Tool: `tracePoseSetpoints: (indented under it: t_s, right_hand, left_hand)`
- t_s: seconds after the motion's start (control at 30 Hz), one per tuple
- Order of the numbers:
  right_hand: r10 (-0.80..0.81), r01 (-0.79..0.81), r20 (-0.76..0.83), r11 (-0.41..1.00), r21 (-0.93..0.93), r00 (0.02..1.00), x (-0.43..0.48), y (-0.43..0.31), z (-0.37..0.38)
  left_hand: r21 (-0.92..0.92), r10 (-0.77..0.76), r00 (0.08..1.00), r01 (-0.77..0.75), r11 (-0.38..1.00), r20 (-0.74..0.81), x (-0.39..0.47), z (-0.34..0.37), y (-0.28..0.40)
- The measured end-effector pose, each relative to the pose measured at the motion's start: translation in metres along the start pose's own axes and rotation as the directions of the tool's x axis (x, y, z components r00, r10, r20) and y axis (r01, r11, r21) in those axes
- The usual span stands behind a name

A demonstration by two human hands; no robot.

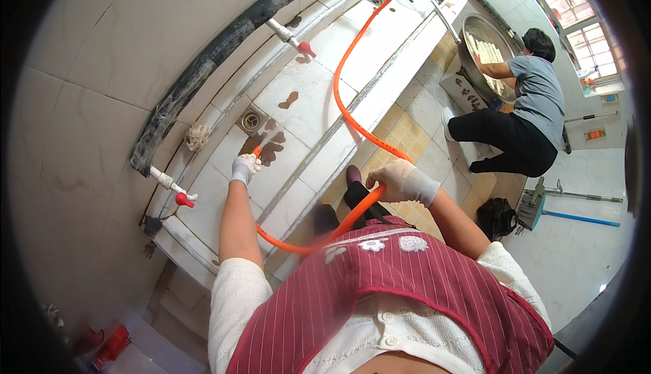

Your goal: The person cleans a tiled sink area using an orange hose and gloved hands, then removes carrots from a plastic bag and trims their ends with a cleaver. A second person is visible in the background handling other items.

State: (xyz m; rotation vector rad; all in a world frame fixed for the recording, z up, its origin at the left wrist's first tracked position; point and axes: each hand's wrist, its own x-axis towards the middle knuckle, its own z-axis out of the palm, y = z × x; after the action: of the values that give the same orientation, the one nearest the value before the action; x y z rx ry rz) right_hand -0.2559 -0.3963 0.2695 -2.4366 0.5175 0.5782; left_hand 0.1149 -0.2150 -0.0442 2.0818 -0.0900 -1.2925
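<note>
My left hand (245, 168), in a pale glove, grips the end of an orange hose (338, 89). A blurred streak that looks like water leaves the hose end (258, 151) over the white tiled trough (315, 104). Just beyond it lie a square metal floor drain (250, 120) and some dark brown patches (272, 153) on the tiles. My right hand (404, 181), also gloved, is closed around a middle stretch of the hose, beside the trough's outer edge. From there the hose hangs in a loop across my striped apron (325, 292).
Red-handled taps (306, 49) (184, 199) stick out from a wrapped black pipe (218, 43). A crumpled cloth (197, 137) rests on the ledge. At right, a person (534, 104) bends over a large metal basin (470, 33) of long white pieces. A broom (534, 206) and black bag (496, 219) lie behind.
</note>
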Motion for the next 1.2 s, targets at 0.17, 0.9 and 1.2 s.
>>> tracePoseSetpoints:
  t_s: [0.17, 0.9, 1.2]
  right_hand:
    - [0.012, -0.012, -0.003, 0.998, 0.069, 1.0, 0.007, -0.007, -0.001]
    - [-0.085, -0.274, 0.261, -0.311, 0.91, 0.962, 0.303, -0.015, 0.081]
    - [0.25, -0.069, 0.364, -0.735, 0.674, 0.897, 0.31, 0.08, 0.083]
  left_hand:
    - [-0.079, 0.053, 0.998, -0.051, 0.996, 0.027, -0.012, 0.01, 0.017]
    - [0.627, 0.344, 0.91, -0.129, 0.768, -0.233, -0.097, 0.069, 0.186]
    - [0.449, 0.052, 0.98, -0.135, 0.883, 0.192, -0.115, 0.091, 0.123]
